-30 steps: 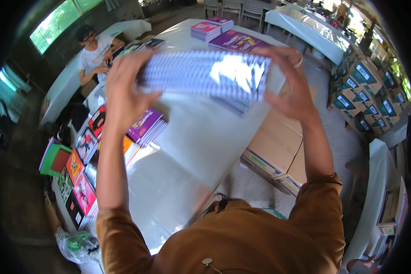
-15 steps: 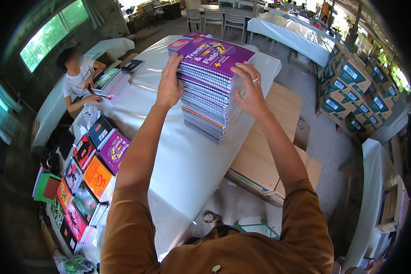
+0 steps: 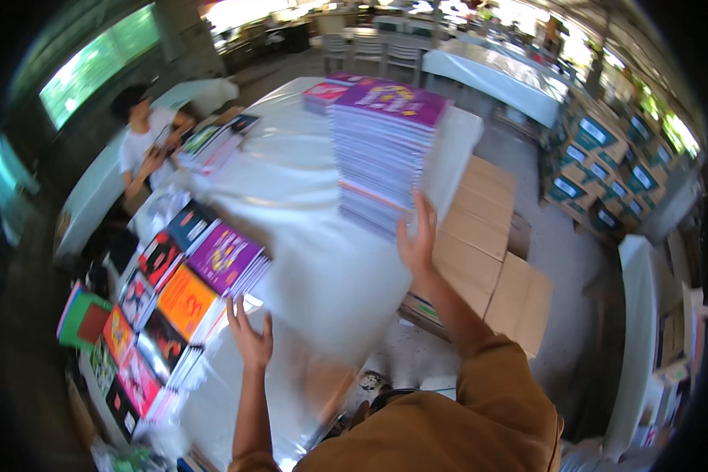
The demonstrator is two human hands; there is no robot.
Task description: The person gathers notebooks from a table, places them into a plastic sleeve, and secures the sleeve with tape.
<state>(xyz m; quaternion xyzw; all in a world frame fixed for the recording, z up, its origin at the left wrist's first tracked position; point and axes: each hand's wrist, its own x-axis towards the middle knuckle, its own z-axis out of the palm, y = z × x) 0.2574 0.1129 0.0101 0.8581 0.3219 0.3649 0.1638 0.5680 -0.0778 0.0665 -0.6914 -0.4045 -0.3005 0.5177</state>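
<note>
Head camera view: a tall tower of purple-covered notebooks (image 3: pixel 385 153) stands on the white-covered desk (image 3: pixel 287 185), laid flat with edges roughly flush, probably so that so high a pile stays steady. Just beside its lower near corner, the right hand (image 3: pixel 418 240) has its fingers parted, gripping nothing; whether they brush the pile cannot be told. The left hand (image 3: pixel 252 342), fingers spread and bare, hovers near the orange notebooks (image 3: pixel 187 293). These sit among short piles in close rows, covers up, perhaps to keep each design apart. Beyond the tower lies a pink-topped stack (image 3: pixel 322 94). Right of the desk, cardboard boxes (image 3: pixel 480 193) appear shut, contents hidden; farther off, green-labelled cartons (image 3: pixel 594 141) are piled up, their contents likewise unseen. At left, a co-worker (image 3: pixel 145 149) sits near more books (image 3: pixel 212 145).
</note>
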